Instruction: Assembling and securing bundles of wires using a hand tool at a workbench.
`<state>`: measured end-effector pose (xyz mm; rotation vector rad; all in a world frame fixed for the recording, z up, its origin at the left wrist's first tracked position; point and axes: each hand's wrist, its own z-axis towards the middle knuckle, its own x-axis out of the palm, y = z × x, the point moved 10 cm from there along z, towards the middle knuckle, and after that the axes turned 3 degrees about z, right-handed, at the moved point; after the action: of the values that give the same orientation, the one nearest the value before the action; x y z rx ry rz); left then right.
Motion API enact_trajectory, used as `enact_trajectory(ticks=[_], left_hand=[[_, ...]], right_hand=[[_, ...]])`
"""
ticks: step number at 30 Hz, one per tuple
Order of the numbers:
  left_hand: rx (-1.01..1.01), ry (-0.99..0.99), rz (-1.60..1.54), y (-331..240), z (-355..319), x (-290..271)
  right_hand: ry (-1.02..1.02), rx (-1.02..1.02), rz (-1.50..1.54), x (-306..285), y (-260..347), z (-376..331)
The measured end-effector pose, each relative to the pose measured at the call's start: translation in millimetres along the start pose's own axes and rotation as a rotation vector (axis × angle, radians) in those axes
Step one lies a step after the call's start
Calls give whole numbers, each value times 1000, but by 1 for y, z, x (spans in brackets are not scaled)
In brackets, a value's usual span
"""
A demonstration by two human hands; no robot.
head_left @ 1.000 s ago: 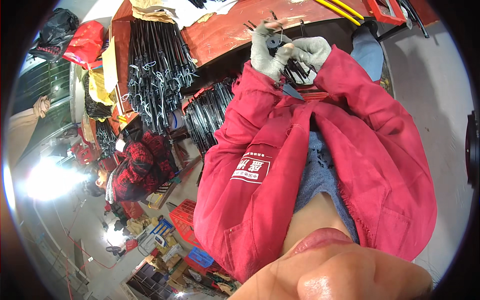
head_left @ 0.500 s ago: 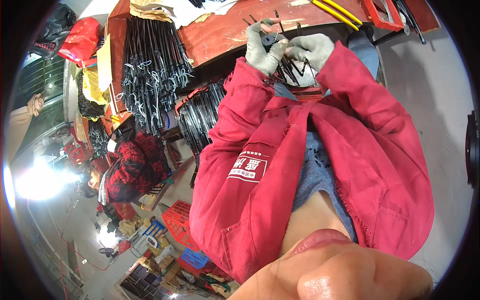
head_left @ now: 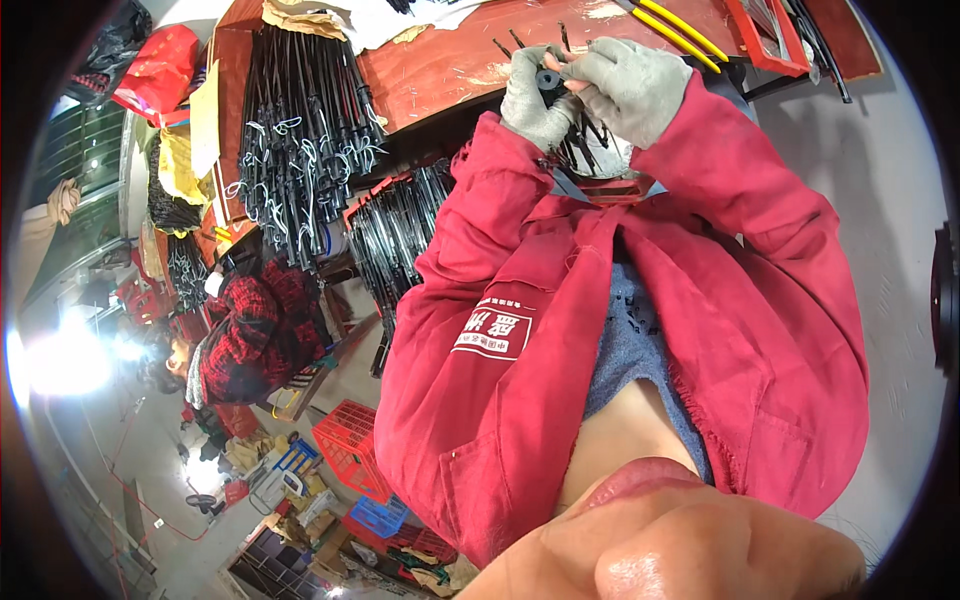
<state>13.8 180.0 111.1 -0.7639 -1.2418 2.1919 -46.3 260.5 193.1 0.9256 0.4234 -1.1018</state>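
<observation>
I see both hands raised together at the near edge of the red-brown counter [head_left: 440, 70]. My left hand [head_left: 530, 100], in a grey fingerless glove, is curled around a bunch of thin black metal rods [head_left: 580, 150] whose upper tips fan out past the knuckles over the counter, while the lower ends hang down toward the chest of my red jacket [head_left: 520, 330]. So the long axis of the bundle runs roughly away from me, from body to counter. Between the two hands sits a small black round piece [head_left: 547, 78], pinched by bare fingertips; my right hand [head_left: 630, 90], also gloved, closes on it from the right side and touches the left. Both hands are equally near it. Yellow-handled pliers [head_left: 680, 30] lie farther back on the counter, to the right. Bundled black rods [head_left: 300, 140] hang well to the left.
</observation>
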Motion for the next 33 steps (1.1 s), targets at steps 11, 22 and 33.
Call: enact_trajectory(ticks=[11, 22, 33], left_hand=[[-250, -43, -311, 16, -13, -3], [-216, -131, -319, 34, -7, -20], [-132, 121, -415, -2, -4, 14]], right_hand=[[178, 602, 274, 42, -177, -27], [390, 444, -186, 46, -188, -49], [754, 737, 412, 14, -76, -46]])
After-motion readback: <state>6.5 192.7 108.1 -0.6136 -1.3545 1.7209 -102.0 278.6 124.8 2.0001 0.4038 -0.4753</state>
